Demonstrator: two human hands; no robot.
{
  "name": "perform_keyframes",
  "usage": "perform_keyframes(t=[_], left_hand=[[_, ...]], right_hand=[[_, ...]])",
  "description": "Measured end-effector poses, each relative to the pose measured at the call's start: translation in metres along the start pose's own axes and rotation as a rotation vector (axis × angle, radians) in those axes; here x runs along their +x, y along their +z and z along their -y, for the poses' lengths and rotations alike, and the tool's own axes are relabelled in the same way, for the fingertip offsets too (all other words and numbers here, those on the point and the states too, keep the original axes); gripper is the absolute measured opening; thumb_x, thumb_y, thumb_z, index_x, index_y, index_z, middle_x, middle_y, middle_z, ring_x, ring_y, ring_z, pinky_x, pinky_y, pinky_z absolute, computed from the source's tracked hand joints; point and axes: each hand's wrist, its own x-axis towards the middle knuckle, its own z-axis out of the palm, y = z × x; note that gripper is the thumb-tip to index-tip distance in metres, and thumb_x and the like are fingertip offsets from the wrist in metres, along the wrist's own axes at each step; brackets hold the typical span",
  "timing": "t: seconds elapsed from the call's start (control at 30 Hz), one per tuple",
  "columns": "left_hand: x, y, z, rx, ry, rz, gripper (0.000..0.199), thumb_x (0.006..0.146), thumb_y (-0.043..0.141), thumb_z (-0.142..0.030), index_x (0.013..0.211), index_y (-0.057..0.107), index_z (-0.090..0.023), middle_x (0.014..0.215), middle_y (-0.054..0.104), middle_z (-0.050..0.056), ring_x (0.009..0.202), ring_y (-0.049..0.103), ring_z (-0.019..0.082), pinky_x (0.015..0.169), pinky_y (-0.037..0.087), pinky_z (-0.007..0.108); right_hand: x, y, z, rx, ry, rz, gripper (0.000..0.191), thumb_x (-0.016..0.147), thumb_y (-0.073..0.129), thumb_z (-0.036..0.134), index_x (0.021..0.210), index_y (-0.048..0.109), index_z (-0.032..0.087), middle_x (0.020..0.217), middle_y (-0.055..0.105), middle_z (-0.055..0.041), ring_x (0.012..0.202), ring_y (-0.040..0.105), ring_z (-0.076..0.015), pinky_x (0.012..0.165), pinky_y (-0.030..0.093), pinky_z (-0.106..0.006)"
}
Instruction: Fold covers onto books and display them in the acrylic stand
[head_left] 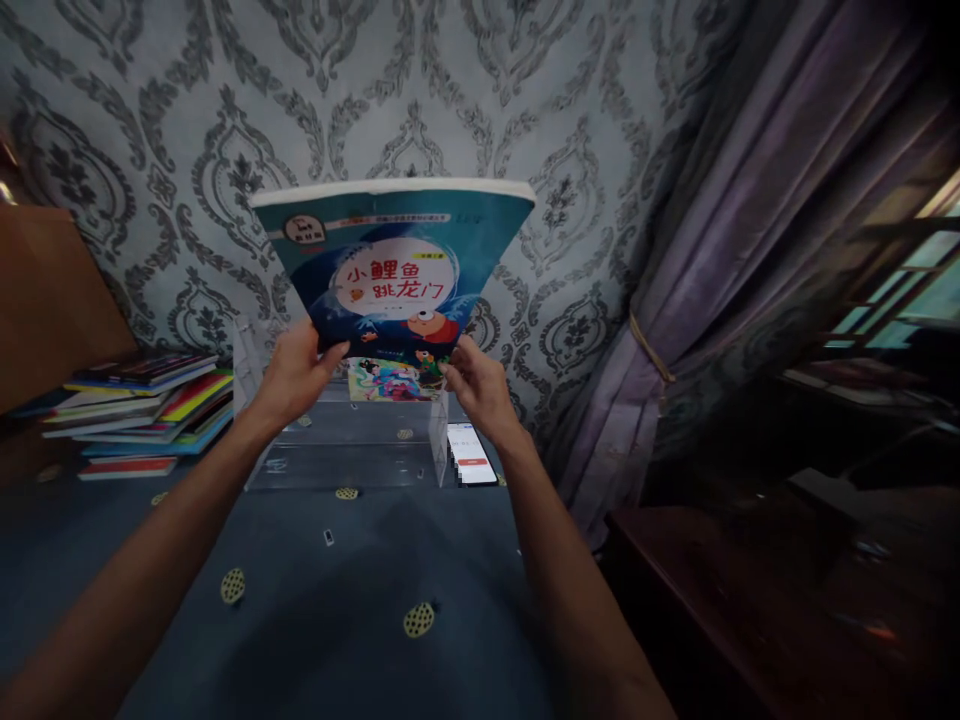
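Pinching one blue book [397,265] now in left grip [298,368] and right grip [484,388]; one clear rack [337,467] at its six o'clock, one phone [474,458] at five.

Pineapple-print cloth [322,620]: open foreground
Carp storybook [397,270]: blocks above clear plastic rack [330,465]
Book stack [157,400]: blocks left
Smartphone [474,450]: blocks right
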Motion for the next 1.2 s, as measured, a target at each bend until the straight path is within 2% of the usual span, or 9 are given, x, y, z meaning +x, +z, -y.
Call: perform_keyframes(t=[0.17,0.33,0.43,0.6,0.73,0.87,1.03,1.2], left_hand=[[0.01,0.013,0.014,-0.015,0.032,0.013,0.027,0.086,0.06,-0.037,0.106,0.062,-0.018,0.096,0.072,0.008,0.091,0.069,0.027,0.083,0.056,0.041],[0.009,0.019,0.021,0.03,0.097,0.028,0.023,0.088,0.058,-0.038,0.099,0.063,-0.019,0.097,0.072,0.007,0.098,0.069,0.027,0.088,0.054,0.038],[0.01,0.018,0.02,0.045,0.118,0.054,0.024,0.09,0.056,-0.038,0.101,0.062,-0.018,0.099,0.072,0.007,0.098,0.068,0.027,0.089,0.054,0.038],[0.012,0.016,0.016,0.071,0.125,0.095,0.026,0.09,0.054,-0.038,0.103,0.062,-0.018,0.103,0.071,0.007,0.101,0.068,0.029,0.09,0.054,0.041],[0.011,0.015,0.014,0.095,0.117,0.119,0.029,0.091,0.051,-0.042,0.104,0.064,-0.018,0.101,0.072,0.007,0.097,0.067,0.027,0.086,0.055,0.039],[0.01,0.016,0.015,0.084,0.11,0.125,0.027,0.09,0.053,-0.04,0.103,0.064,-0.018,0.094,0.072,0.005,0.091,0.068,0.026,0.081,0.054,0.034],[0.01,0.019,0.02,0.096,0.077,0.135,0.027,0.091,0.055,-0.041,0.104,0.064,-0.019,0.088,0.071,0.004,0.087,0.067,0.026,0.074,0.052,0.032],[0.008,0.022,0.024,0.106,0.088,0.15,0.023,0.091,0.055,-0.04,0.096,0.064,-0.019,0.084,0.069,0.003,0.083,0.066,0.024,0.072,0.051,0.031]], right_hand=[[0.012,0.003,-0.02,-0.005,-0.029,-0.013,0.029,0.099,0.055,0.046,0.117,0.063,0.025,0.081,0.064,-0.0029,0.071,0.062,-0.021,0.065,0.053,-0.032],[0.015,0.004,-0.032,0.077,0.001,-0.001,0.033,0.097,0.059,0.045,0.123,0.062,0.026,0.086,0.069,-0.0041,0.072,0.065,-0.022,0.063,0.055,-0.033],[0.015,0.005,-0.037,0.166,0.039,-0.009,0.03,0.093,0.065,0.048,0.112,0.063,0.025,0.081,0.068,-0.0024,0.064,0.064,-0.02,0.058,0.054,-0.033],[0.018,0.005,-0.044,0.154,0.059,-0.03,0.034,0.089,0.068,0.056,0.089,0.058,0.024,0.074,0.064,-0.0007,0.06,0.062,-0.0177,0.053,0.05,-0.03],[0.021,0.003,-0.046,0.164,0.057,-0.016,0.035,0.088,0.069,0.056,0.085,0.057,0.024,0.074,0.063,-0.0005,0.06,0.062,-0.0176,0.053,0.05,-0.03],[0.022,0.002,-0.048,0.183,0.051,0.0,0.034,0.089,0.068,0.057,0.089,0.06,0.024,0.076,0.065,-0.001,0.061,0.062,-0.0178,0.052,0.05,-0.029],[0.02,0.001,-0.053,0.113,0.009,0.015,0.029,0.091,0.067,0.053,0.089,0.062,0.024,0.075,0.064,-0.0003,0.061,0.063,-0.0174,0.056,0.051,-0.029],[0.017,0.002,-0.056,0.007,0.003,-0.004,0.017,0.093,0.065,0.039,0.095,0.066,0.022,0.076,0.069,0.0001,0.059,0.064,-0.0163,0.058,0.051,-0.028]])
